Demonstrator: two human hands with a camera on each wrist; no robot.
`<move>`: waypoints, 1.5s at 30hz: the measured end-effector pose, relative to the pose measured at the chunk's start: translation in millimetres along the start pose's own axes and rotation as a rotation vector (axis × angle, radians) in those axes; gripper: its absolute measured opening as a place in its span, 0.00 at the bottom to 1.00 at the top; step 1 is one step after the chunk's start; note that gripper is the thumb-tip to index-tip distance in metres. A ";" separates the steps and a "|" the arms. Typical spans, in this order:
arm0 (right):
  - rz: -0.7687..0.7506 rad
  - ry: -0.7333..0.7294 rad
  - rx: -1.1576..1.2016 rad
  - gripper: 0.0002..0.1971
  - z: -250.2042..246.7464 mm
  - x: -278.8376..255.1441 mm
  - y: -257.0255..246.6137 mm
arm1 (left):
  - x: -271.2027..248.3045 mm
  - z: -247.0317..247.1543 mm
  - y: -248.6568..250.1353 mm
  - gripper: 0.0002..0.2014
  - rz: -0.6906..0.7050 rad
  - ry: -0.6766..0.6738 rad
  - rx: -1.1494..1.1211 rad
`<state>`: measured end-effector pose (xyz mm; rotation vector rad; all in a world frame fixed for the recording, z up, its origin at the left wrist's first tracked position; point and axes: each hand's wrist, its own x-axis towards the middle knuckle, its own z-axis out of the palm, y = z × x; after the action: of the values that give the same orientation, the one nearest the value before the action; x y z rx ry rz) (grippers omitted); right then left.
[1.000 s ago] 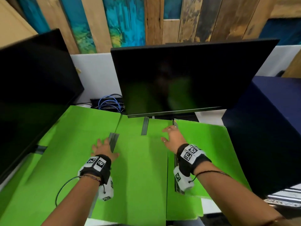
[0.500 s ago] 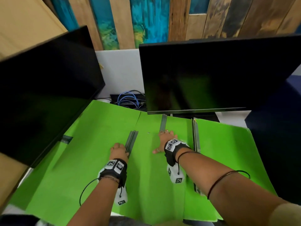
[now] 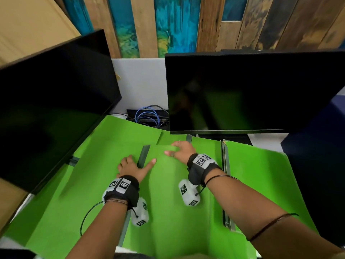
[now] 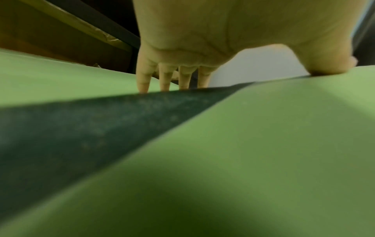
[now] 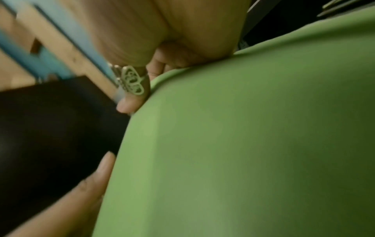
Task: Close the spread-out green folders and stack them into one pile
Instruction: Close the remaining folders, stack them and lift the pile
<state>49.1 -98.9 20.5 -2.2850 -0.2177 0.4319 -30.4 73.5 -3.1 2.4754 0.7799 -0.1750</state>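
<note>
L hand (image 3: 133, 168) flat on folder spine (image 3: 143, 156); R hand (image 3: 182, 150) grips lifted cover (image 3: 168, 176).

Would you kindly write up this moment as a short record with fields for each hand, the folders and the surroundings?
left hand: fingers straight, pressing flat on the dark spine strip of an open green folder
right hand: grips the far edge of the middle green flap, which it holds raised
right folder: lying spread open
surroundings: two dark monitors above the desk, blue cable behind
stack: not yet formed
</note>
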 end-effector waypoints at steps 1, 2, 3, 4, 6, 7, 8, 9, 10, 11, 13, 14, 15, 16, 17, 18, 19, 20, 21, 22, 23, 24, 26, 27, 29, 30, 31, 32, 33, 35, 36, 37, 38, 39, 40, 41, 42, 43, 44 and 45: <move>-0.053 0.011 0.093 0.30 -5.0 0.7 -3.8 | -0.1 -7.0 3.4 0.56 -0.003 0.006 -0.070; -0.095 0.016 0.168 0.27 -11.7 -1.6 -10.0 | 0.4 -14.6 6.9 0.58 0.002 0.009 -0.146; -0.144 0.017 0.240 0.21 -18.9 -3.3 -15.5 | 0.0 -23.4 11.1 0.61 0.017 0.012 -0.224; -0.186 0.010 0.314 0.12 -26.8 -6.0 -22.0 | 0.0 -31.9 14.7 0.64 0.042 0.021 -0.301; -0.285 -0.004 0.413 0.08 -42.8 -11.1 -35.6 | -2.1 -48.9 22.3 0.69 0.116 0.042 -0.448; -0.332 0.004 0.445 0.11 -50.1 -14.2 -43.5 | -4.8 -57.8 26.6 0.70 0.162 0.048 -0.513; -0.368 0.014 0.462 0.12 -57.0 -17.3 -51.0 | -6.9 -65.1 30.7 0.69 0.208 0.044 -0.562; -0.416 0.024 0.472 0.12 -63.3 -20.6 -58.1 | -10.7 -72.2 35.7 0.69 0.257 0.023 -0.603; -0.457 0.034 0.464 0.12 -68.7 -21.8 -64.0 | -14.9 -78.8 40.2 0.68 0.308 -0.001 -0.645; -0.500 0.046 0.447 0.11 -73.8 -25.6 -70.9 | -19.1 -84.6 43.8 0.68 0.357 -0.018 -0.686; -0.587 0.077 0.414 0.10 -80.7 -30.1 -81.0 | -28.6 -96.1 48.8 0.66 0.454 -0.004 -0.745; -0.635 0.109 0.403 0.10 -82.1 -29.7 -83.0 | -32.5 -101.4 50.1 0.62 0.497 0.017 -0.752; -0.671 0.158 0.377 0.11 -82.4 -31.4 -86.1 | -37.9 -107.5 52.3 0.56 0.537 0.043 -0.749; -0.695 0.211 0.349 0.10 -81.3 -32.2 -87.8 | -43.2 -113.5 54.4 0.47 0.568 0.067 -0.741; -0.695 0.270 0.318 0.11 -79.7 -33.4 -88.9 | -48.8 -119.4 56.4 0.38 0.597 0.083 -0.721; -0.692 0.318 0.298 0.12 -77.7 -34.5 -89.1 | -53.4 -124.5 57.9 0.32 0.618 0.097 -0.697; -0.681 0.357 0.289 0.12 -75.9 -35.7 -89.8 | -57.3 -129.3 59.3 0.28 0.638 0.110 -0.665; -0.682 0.384 0.300 0.13 -74.4 -35.8 -90.2 | -60.2 -133.9 60.0 0.26 0.655 0.134 -0.627; -0.681 0.392 0.318 0.15 -73.2 -36.8 -91.7 | -62.8 -138.1 60.5 0.24 0.669 0.165 -0.576; -0.673 0.372 0.351 0.20 -72.4 -36.3 -91.4 | -66.5 -142.1 61.5 0.23 0.685 0.194 -0.530; -0.650 0.332 0.383 0.26 -72.9 -37.7 -91.8 | -68.9 -145.5 61.7 0.22 0.693 0.213 -0.493; -0.632 0.284 0.404 0.32 -74.2 -38.4 -90.9 | -72.9 -148.8 62.0 0.22 0.700 0.225 -0.464; -0.602 0.231 0.344 0.35 -77.5 -40.0 -88.8 | -78.9 -155.1 61.4 0.21 0.703 0.244 -0.407; -0.580 0.246 0.268 0.32 -79.7 -42.2 -88.2 | -81.5 -158.4 60.3 0.21 0.706 0.257 -0.373; -0.543 0.334 0.079 0.25 -83.9 -44.4 -84.2 | -85.9 -165.4 56.2 0.22 0.713 0.291 -0.278; -0.518 0.340 0.010 0.23 -85.6 -44.1 -81.2 | -88.6 -168.9 53.6 0.23 0.720 0.310 -0.231; -0.495 0.300 -0.046 0.24 -86.0 -43.7 -79.1 | -90.8 -172.6 50.6 0.23 0.727 0.327 -0.201; -0.473 0.224 -0.087 0.25 -86.3 -41.4 -76.2 | -93.2 -177.1 48.2 0.21 0.727 0.344 -0.193; -0.438 0.121 -0.081 0.26 -86.6 -40.9 -74.1 | -95.7 -182.4 46.5 0.19 0.722 0.359 -0.197; -0.369 -0.032 0.015 0.25 -85.6 -43.5 -69.2 | -102.1 -194.0 45.1 0.16 0.711 0.360 -0.194; -0.356 -0.047 0.073 0.24 -85.7 -43.0 -64.4 | -105.3 -198.5 45.1 0.17 0.710 0.351 -0.196; -0.340 -0.029 0.146 0.23 -87.1 -46.0 -61.8 | -107.5 -201.4 46.0 0.18 0.709 0.332 -0.220; -0.313 0.017 0.258 0.25 -88.4 -46.4 -57.3 | -108.4 -202.1 47.3 0.18 0.712 0.305 -0.282; -0.284 0.074 0.413 0.26 -90.1 -46.8 -52.7 | -109.0 -201.1 49.3 0.17 0.712 0.281 -0.363; -0.232 0.122 0.626 0.23 -92.3 -46.8 -47.2 | -108.7 -198.4 51.4 0.16 0.701 0.269 -0.451; -0.202 0.120 0.865 0.17 -94.4 -52.7 -46.4 | -107.9 -194.6 53.6 0.16 0.679 0.252 -0.536; -0.213 0.099 1.046 0.15 -96.2 -55.5 -43.4 | -105.1 -189.4 55.5 0.17 0.649 0.229 -0.610; -0.239 0.088 1.131 0.18 -98.2 -58.1 -39.9 | -102.5 -183.5 57.9 0.18 0.625 0.205 -0.674; -0.251 0.086 1.164 0.22 -99.6 -62.7 -38.3 | -98.7 -177.1 60.2 0.18 0.606 0.188 -0.724; -0.260 0.118 1.134 0.21 -101.6 -65.6 -35.6 | -95.0 -169.7 63.7 0.19 0.592 0.175 -0.768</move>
<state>25.4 -162.5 126.8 -1.1428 -0.1463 0.1900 -78.8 72.0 195.7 1.8729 0.0944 0.4760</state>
